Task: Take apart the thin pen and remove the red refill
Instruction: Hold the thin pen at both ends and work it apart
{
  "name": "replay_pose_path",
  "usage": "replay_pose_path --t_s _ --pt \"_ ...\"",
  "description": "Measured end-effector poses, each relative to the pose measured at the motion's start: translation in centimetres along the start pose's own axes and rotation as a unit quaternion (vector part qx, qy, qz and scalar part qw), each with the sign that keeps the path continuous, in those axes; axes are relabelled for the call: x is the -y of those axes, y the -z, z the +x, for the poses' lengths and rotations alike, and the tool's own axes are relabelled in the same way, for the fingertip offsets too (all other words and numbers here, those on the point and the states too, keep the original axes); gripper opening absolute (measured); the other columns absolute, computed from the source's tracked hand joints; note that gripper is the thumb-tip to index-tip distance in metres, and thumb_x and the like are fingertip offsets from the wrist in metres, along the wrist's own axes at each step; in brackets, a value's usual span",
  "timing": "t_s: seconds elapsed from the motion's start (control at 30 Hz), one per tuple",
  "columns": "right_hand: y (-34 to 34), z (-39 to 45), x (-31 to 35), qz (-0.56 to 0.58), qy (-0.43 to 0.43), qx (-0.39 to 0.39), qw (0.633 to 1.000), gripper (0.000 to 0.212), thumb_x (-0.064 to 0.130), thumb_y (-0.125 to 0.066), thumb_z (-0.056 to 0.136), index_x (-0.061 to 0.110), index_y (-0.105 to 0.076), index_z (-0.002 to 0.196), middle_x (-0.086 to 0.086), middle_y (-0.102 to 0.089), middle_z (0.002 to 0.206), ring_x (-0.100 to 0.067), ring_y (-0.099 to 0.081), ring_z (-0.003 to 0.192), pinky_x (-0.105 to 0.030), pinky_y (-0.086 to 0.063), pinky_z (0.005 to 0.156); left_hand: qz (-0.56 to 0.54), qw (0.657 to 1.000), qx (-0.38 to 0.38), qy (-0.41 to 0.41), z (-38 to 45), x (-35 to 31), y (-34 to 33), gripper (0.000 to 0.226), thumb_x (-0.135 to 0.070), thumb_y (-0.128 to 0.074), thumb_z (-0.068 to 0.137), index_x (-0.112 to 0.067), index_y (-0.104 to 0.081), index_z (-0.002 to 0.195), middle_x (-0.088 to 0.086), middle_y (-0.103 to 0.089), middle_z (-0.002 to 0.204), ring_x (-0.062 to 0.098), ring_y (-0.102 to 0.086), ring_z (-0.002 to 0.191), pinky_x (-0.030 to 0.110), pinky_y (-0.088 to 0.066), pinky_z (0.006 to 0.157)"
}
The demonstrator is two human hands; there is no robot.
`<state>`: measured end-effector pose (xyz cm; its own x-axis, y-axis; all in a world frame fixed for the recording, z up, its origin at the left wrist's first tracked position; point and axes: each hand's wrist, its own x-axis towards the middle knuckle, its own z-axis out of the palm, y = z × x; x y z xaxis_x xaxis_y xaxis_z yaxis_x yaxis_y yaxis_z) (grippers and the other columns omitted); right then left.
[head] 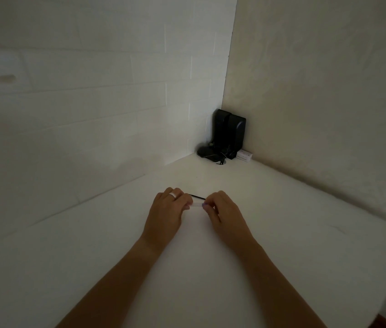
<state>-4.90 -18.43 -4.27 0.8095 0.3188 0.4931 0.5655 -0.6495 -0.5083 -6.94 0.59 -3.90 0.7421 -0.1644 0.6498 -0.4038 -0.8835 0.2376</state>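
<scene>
Thin pen (196, 204) pinched between both hands above the tabletop (282, 233)

Your left hand (166, 209) and right hand (222, 213) clamp its ends (a dark sliver lies behind); pull crookedly and the refill may bend or fly off.

Two hands are seen, the left hand (166, 209) and the right hand (222, 213); one thin pen (196, 204) between them, one ring (172, 195), two black speakers (230, 131), one small box (245, 157) beside the speakers.
</scene>
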Motion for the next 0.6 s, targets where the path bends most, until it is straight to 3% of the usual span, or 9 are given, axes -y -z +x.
replay_pose_path --t_s 0.13,0.3,0.4,0.6 --pt "0.29 -0.1 0.42 0.02 -0.031 0.012 0.999 0.012 0.034 -0.055 0.095 0.028 -0.051 0.104 0.014 -0.053 0.094 -0.008 -0.052 0.074 -0.018 -0.043 0.067 -0.006 1.0 0.002 0.002 -0.03 -0.09 0.09 0.014 -0.007 -0.068 0.087 -0.019 -0.069 0.093 -0.004 -0.065 0.089 0.016 -0.056 0.081 0.021 -0.033 0.072" --pt "0.53 -0.09 0.46 0.03 -0.023 0.009 0.999 0.016 0.023 -0.049 0.1 0.018 -0.058 0.088 0.005 -0.06 0.08 -0.008 -0.053 0.073 -0.022 -0.04 0.067 -0.005 1.0 0.006 0.005 -0.15 -0.02 0.04 0.014 -0.007 -0.064 0.088 -0.021 -0.067 0.092 -0.005 -0.062 0.088 0.016 -0.053 0.082 0.025 -0.035 0.071" --pt "0.61 0.01 0.47 0.035 -0.023 -0.002 0.999 0.014 0.02 -0.052 0.099 0.017 -0.06 0.089 0.004 -0.062 0.083 -0.008 -0.056 0.076 -0.021 -0.043 0.07 -0.001 1.0 0.007 0.007 -0.16 -0.17 -0.17 0.018 -0.005 -0.062 0.089 -0.021 -0.067 0.094 -0.005 -0.062 0.089 0.016 -0.053 0.082 0.027 -0.038 0.071" --pt "1.0 -0.06 0.51 0.063 -0.031 -0.036 0.997 0.008 0.013 -0.06 0.094 0.02 -0.063 0.092 0.007 -0.065 0.083 -0.01 -0.063 0.075 -0.026 -0.053 0.07 0.019 0.999 0.04 0.027 -0.39 0.01 -0.28 0.042 0.008 -0.047 0.069 -0.022 -0.065 0.092 -0.006 -0.059 0.083 0.016 -0.056 0.078 0.025 -0.03 0.067"
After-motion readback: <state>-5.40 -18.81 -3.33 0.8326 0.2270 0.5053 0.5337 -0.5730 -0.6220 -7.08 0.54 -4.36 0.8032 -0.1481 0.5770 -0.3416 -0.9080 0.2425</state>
